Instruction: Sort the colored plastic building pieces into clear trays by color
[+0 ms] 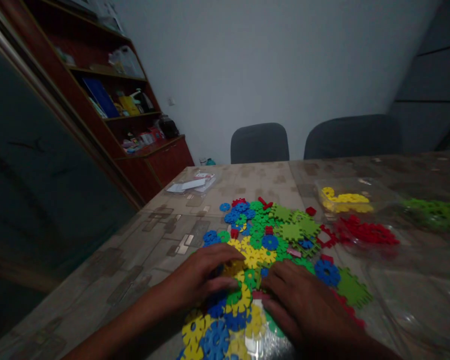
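My left hand reaches into a heap of plastic interlocking pieces, thumb and fingers apart around yellow notched discs. My right hand has its fingers bent together at the heap's right part. A thin light green piece stands edge-on at its fingertips and seems pinched there. Below the hands lie blue notched discs and more yellow ones. Beyond them are green discs and light green toothed squares. A blue disc and another toothed square lie beside my right hand.
Clear plastic boxes at the right hold yellow pieces, red pieces and green pieces. A transparent container is nearer. Papers in a plastic bag lie at the far left. Two chairs stand behind the table.
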Demonstrator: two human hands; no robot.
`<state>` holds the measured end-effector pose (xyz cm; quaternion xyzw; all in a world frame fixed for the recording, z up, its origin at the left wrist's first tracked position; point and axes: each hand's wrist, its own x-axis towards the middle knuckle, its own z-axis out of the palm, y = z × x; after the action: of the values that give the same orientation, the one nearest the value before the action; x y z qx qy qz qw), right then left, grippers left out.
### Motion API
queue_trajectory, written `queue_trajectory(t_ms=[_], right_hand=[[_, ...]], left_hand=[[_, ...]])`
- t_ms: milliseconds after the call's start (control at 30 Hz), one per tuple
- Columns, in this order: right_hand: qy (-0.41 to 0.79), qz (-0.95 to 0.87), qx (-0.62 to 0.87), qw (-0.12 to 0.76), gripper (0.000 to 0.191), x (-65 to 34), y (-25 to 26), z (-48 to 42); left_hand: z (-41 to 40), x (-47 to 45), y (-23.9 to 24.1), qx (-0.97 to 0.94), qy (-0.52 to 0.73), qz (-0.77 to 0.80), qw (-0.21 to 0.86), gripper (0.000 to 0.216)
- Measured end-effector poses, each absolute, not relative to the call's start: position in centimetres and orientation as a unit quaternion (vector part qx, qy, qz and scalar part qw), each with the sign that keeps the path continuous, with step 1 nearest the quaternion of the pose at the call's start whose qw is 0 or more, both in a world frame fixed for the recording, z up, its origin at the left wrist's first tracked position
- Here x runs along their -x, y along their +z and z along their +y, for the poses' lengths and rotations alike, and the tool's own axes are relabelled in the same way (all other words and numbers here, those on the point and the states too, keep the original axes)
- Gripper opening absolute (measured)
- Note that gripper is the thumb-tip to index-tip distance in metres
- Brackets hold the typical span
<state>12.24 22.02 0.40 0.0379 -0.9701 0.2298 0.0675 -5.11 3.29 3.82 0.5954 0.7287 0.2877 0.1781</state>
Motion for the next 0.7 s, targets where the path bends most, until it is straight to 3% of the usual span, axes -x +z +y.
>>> queue_trajectory(t_ms=[67, 167, 233, 300, 433, 700], right_hand=[[0.248, -0.967, -0.037, 0.046, 0.009, -11.7, 0.7, 20.9], [0.268, -0.962, -0.048, 0.036, 0.044, -10.6, 0.5, 19.4], [0.263, -0.962, -0.059, 0.038, 0.058, -10.0, 0.1, 18.7], [0.247, -0.966, -0.056, 0.042, 0.046, -9.4, -0.2, 18.4], [0.218, -0.975, -0.044, 0.013, 0.005, -9.1, 0.2, 19.0], [0.357, -0.933, -0.032, 0.028, 0.026, -11.3, 0.8, 22.8]], left_hand=[[3.4, 5.7, 4.2, -0.572, 0.308, 0.747, 0.138, 0.024], [3.4, 6.6, 4.4, -0.549, 0.31, 0.767, 0.119, 0.022], [3.1, 7.1, 4.3, -0.551, 0.306, 0.767, 0.123, 0.022], [2.8, 7.3, 4.3, -0.562, 0.297, 0.761, 0.132, 0.021], [2.5, 7.1, 4.7, -0.585, 0.269, 0.746, 0.171, 0.018], [3.0, 5.7, 5.2, -0.606, 0.247, 0.72, 0.231, 0.016]])
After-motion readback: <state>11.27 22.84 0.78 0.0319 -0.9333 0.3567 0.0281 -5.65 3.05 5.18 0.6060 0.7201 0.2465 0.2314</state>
